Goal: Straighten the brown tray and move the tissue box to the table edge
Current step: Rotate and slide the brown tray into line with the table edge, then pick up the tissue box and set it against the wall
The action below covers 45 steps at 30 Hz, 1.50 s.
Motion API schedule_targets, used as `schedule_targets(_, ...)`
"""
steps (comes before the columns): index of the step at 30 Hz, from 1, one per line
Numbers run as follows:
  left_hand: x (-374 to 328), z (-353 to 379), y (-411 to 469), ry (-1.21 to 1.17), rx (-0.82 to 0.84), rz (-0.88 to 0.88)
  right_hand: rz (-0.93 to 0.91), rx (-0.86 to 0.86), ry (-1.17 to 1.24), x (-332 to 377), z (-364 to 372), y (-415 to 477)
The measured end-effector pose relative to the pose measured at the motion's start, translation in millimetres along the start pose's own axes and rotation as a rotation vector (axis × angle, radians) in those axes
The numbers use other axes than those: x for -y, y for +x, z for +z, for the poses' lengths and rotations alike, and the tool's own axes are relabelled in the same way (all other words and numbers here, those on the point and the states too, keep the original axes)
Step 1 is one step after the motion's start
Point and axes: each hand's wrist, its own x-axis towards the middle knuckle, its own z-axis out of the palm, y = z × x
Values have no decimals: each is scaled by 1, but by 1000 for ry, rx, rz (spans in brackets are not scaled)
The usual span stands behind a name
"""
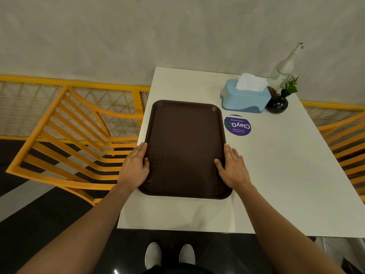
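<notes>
The brown tray [184,147] lies flat on the white table [276,175], along its left side, its long edges roughly parallel to the table's left edge. My left hand [135,167] grips the tray's left rim, thumb over the rim. My right hand [233,168] grips the right rim the same way. The light blue tissue box [245,98], with white tissue sticking up from its top, stands beyond the tray to the right, near the far end of the table.
A round purple sticker [237,125] lies on the table between tray and tissue box. A clear glass bottle [284,68] and a small dark vase with green leaves [277,103] stand right of the box. Yellow chairs [75,139] flank the table on both sides.
</notes>
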Motion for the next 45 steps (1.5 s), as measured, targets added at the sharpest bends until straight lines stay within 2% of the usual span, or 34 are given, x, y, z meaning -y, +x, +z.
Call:
schedule_targets(15,-1,-3,1,-64,41,-13,35,7,-4,-1,-2,0)
schedule_targets(20,0,-9,-1,-135,57,9,115,-78,188,-5,-7,-14)
schedule_targets(24,-10,-16,4,-119,2,104,127,-178,227,-13,-11,-31)
schedule_targets(28,-49,-16,21,-112,-34,254,100,-258,234,-17,-19,-38)
schedule_targets(35,-135,-1,53,-154,-10,368,64,-372,243,-32,-44,-17)
schedule_targets(39,-187,16,82,-159,-19,397,33,-381,253,-56,-66,15)
schedule_targets(45,-251,57,130,-208,-20,345,-65,-369,242,-106,-104,85)
